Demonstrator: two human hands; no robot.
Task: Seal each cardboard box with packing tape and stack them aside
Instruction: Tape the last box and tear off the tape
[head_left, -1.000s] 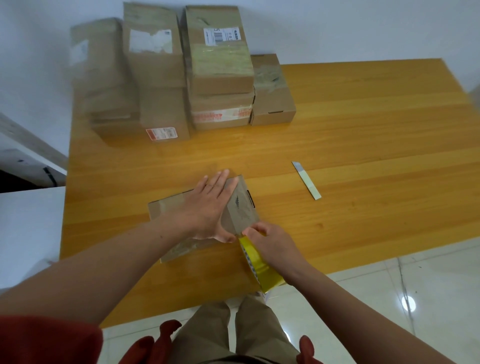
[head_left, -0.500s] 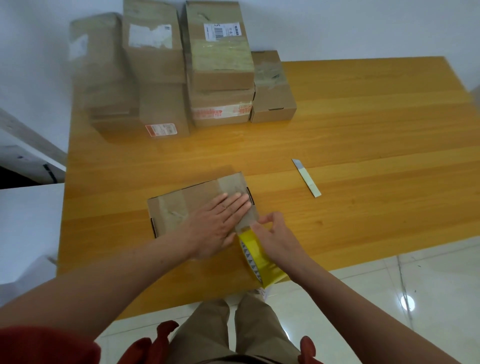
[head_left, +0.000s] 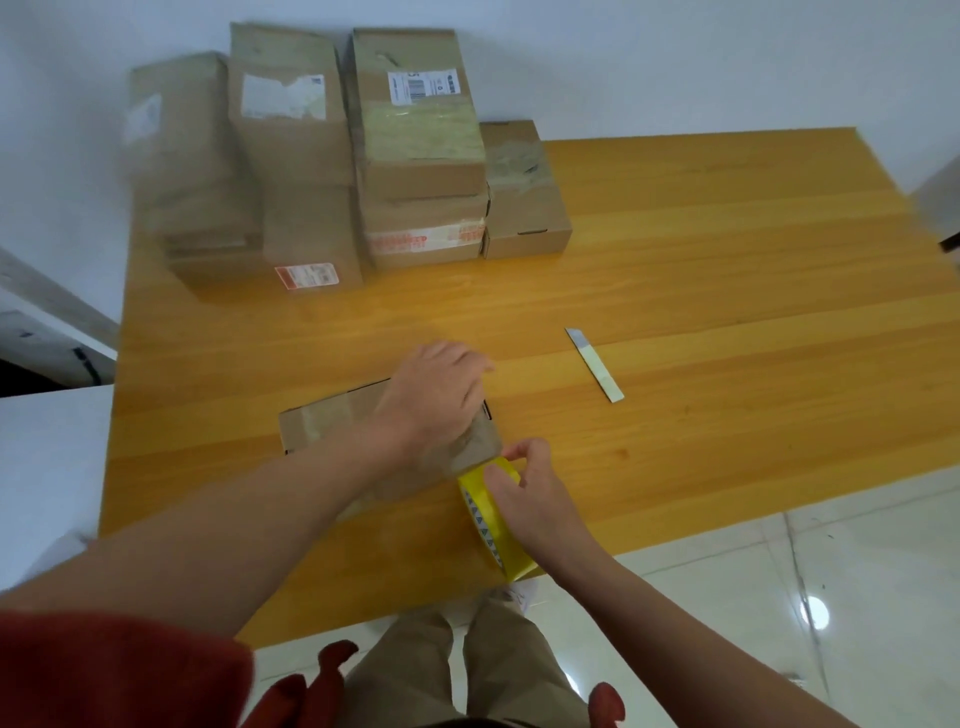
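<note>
Bearing stacked boxes (head_left: 415, 156): wooden table (head_left: 727, 260); white wall (head_left: 675, 62), tiled floor (head_left: 857, 623).

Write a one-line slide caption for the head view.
Left hand presses the cardboard box while right hand grips the yellow tape roll at its near-right corner; other boxes stacked behind.

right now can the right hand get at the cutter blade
Probably yes: only bare table lies between the right hand and the cutter blade, though that hand grips the tape roll and must drop it first.
</note>
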